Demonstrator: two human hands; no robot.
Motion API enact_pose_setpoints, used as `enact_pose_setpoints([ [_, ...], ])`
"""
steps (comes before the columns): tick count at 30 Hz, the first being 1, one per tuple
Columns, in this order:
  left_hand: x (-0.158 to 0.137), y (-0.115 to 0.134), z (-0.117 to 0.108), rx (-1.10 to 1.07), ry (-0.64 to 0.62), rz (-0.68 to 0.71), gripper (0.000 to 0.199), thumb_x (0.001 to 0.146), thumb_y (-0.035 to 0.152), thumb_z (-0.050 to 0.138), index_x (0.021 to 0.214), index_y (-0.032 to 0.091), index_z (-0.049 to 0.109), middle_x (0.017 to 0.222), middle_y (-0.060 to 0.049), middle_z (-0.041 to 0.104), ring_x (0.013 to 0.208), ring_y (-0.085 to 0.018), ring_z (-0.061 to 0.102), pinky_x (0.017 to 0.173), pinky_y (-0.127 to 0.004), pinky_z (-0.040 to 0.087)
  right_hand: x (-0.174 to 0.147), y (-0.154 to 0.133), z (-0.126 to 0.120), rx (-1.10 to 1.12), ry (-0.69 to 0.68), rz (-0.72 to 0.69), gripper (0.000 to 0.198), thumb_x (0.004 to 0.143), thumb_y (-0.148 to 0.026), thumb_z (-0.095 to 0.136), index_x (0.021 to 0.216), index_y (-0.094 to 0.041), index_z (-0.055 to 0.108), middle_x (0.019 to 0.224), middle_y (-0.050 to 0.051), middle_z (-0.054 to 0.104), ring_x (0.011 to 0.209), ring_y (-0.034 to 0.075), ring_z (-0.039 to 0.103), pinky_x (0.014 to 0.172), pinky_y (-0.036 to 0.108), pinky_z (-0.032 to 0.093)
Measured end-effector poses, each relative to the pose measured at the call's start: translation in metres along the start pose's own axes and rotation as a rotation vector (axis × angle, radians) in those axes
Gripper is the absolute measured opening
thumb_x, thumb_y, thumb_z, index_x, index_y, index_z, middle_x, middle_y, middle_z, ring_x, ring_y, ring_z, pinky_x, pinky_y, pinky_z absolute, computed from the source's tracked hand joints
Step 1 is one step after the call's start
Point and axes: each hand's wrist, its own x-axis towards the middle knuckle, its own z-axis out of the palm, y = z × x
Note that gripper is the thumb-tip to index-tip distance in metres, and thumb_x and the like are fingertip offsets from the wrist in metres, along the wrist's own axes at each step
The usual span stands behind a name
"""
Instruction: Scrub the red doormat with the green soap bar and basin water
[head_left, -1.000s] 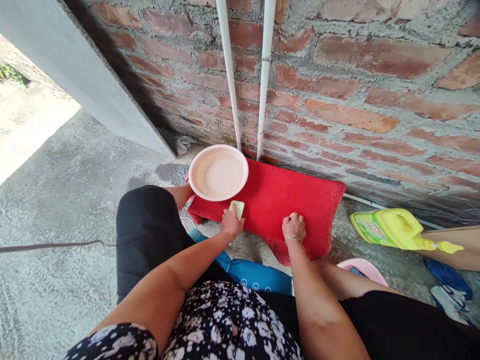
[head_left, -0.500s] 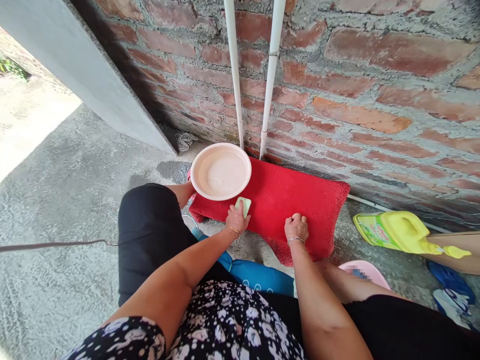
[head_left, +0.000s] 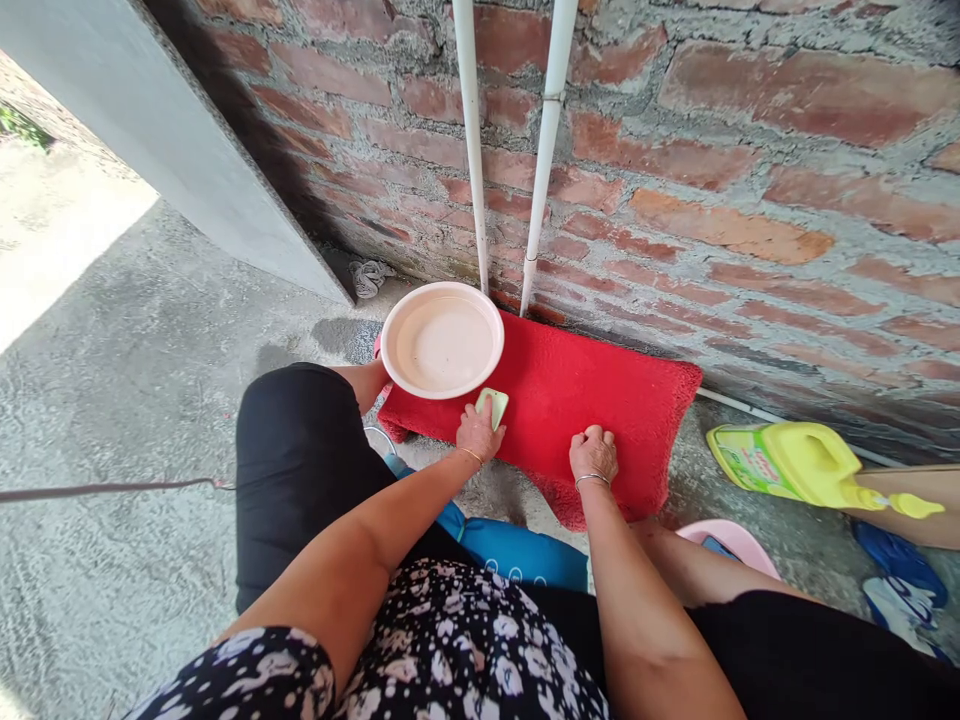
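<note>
A red plush cloth lies spread over a low support against the wall, its front edge hanging down. My left hand is closed around a small pale green block, flat with rounded corners, pressed on the cloth. Whether it is a brush or a bar of soap I cannot tell. Just beyond it, a pale pink basin of water stands on the cloth's left end. On the front part of the cloth rests my right hand, its fingers curled into a fist; what they grip, if anything, is hidden.
A brick wall with two white pipes rises behind the cloth. To the right lie a yellow pump bottle and shoes. A pink tub stands by my right leg. Blue fabric lies between my legs.
My left hand has slid slightly right and away from me with the pale green block. The right hand stays in place, and the view has shifted a little.
</note>
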Motion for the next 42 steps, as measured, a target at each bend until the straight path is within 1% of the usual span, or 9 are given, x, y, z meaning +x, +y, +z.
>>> enact_pose_setpoints([
  [4,-0.011,0.005,0.009,0.022,-0.056,0.250,0.070,0.079,0.056,0.050,0.142,0.040,0.024,0.123,-0.008,0.041,0.108,-0.025,0.048,0.085,-0.035,0.044,0.000,0.000,0.001,-0.011,0.006,0.001,0.030,0.090,-0.035,0.038,0.104,-0.020,0.059,0.103,0.009,0.053,0.088,0.019,0.053,0.068,0.028,0.038],
  [10,0.018,-0.004,-0.010,0.000,0.072,-0.051,0.073,0.082,0.054,0.045,0.145,0.033,0.016,0.125,-0.013,0.041,0.106,-0.026,0.050,0.083,-0.036,0.045,0.000,-0.001,0.000,-0.008,0.011,0.002,0.029,0.089,-0.034,0.037,0.103,-0.020,0.059,0.102,0.009,0.053,0.087,0.019,0.053,0.068,0.028,0.038],
  [13,0.016,0.008,-0.006,-0.009,0.063,-0.068,0.075,0.081,0.052,0.047,0.146,0.030,0.016,0.124,-0.014,0.042,0.104,-0.027,0.051,0.082,-0.036,0.046,0.000,-0.001,0.000,-0.013,0.002,0.003,0.029,0.089,-0.034,0.038,0.103,-0.019,0.059,0.102,0.009,0.053,0.088,0.020,0.053,0.068,0.028,0.038],
  [19,-0.012,0.035,0.014,0.010,-0.128,0.411,0.068,0.078,0.056,0.052,0.140,0.038,0.031,0.124,-0.008,0.041,0.105,-0.025,0.049,0.087,-0.036,0.044,0.000,-0.001,-0.001,-0.025,0.014,-0.005,0.028,0.089,-0.034,0.038,0.102,-0.019,0.058,0.102,0.009,0.053,0.086,0.019,0.054,0.066,0.028,0.037],
  [26,0.009,0.033,-0.004,0.007,-0.003,0.046,0.070,0.082,0.054,0.044,0.144,0.034,0.021,0.123,-0.011,0.040,0.105,-0.025,0.049,0.083,-0.034,0.044,0.000,0.000,0.000,-0.048,0.020,-0.011,0.030,0.090,-0.034,0.038,0.103,-0.018,0.059,0.101,0.010,0.053,0.086,0.019,0.054,0.067,0.028,0.037],
  [32,-0.020,0.046,0.016,0.072,-0.194,0.472,0.069,0.076,0.057,0.053,0.139,0.041,0.030,0.125,-0.008,0.040,0.107,-0.026,0.048,0.085,-0.036,0.044,-0.001,-0.001,-0.003,-0.034,-0.001,-0.013,0.030,0.090,-0.033,0.037,0.104,-0.019,0.059,0.102,0.010,0.053,0.088,0.019,0.053,0.069,0.028,0.038],
  [34,-0.018,0.046,0.014,0.027,-0.153,0.431,0.067,0.078,0.057,0.051,0.140,0.041,0.029,0.125,-0.008,0.040,0.107,-0.025,0.048,0.086,-0.035,0.043,-0.001,-0.001,-0.003,-0.032,0.002,-0.020,0.030,0.090,-0.033,0.037,0.104,-0.019,0.059,0.102,0.010,0.053,0.087,0.019,0.053,0.069,0.028,0.038],
  [39,0.022,0.044,-0.012,-0.068,0.011,0.058,0.066,0.083,0.055,0.044,0.142,0.035,0.024,0.121,-0.011,0.043,0.102,-0.025,0.052,0.082,-0.034,0.044,0.000,0.000,-0.001,-0.027,0.013,-0.018,0.030,0.090,-0.032,0.037,0.104,-0.018,0.059,0.101,0.010,0.053,0.088,0.020,0.053,0.071,0.029,0.038],
  [42,0.031,0.056,-0.014,-0.058,0.025,0.010,0.066,0.083,0.052,0.044,0.143,0.032,0.023,0.122,-0.013,0.043,0.102,-0.025,0.052,0.082,-0.035,0.043,0.001,-0.001,-0.001,-0.026,0.003,-0.011,0.029,0.089,-0.032,0.038,0.103,-0.018,0.059,0.101,0.010,0.053,0.088,0.019,0.053,0.070,0.028,0.037],
])
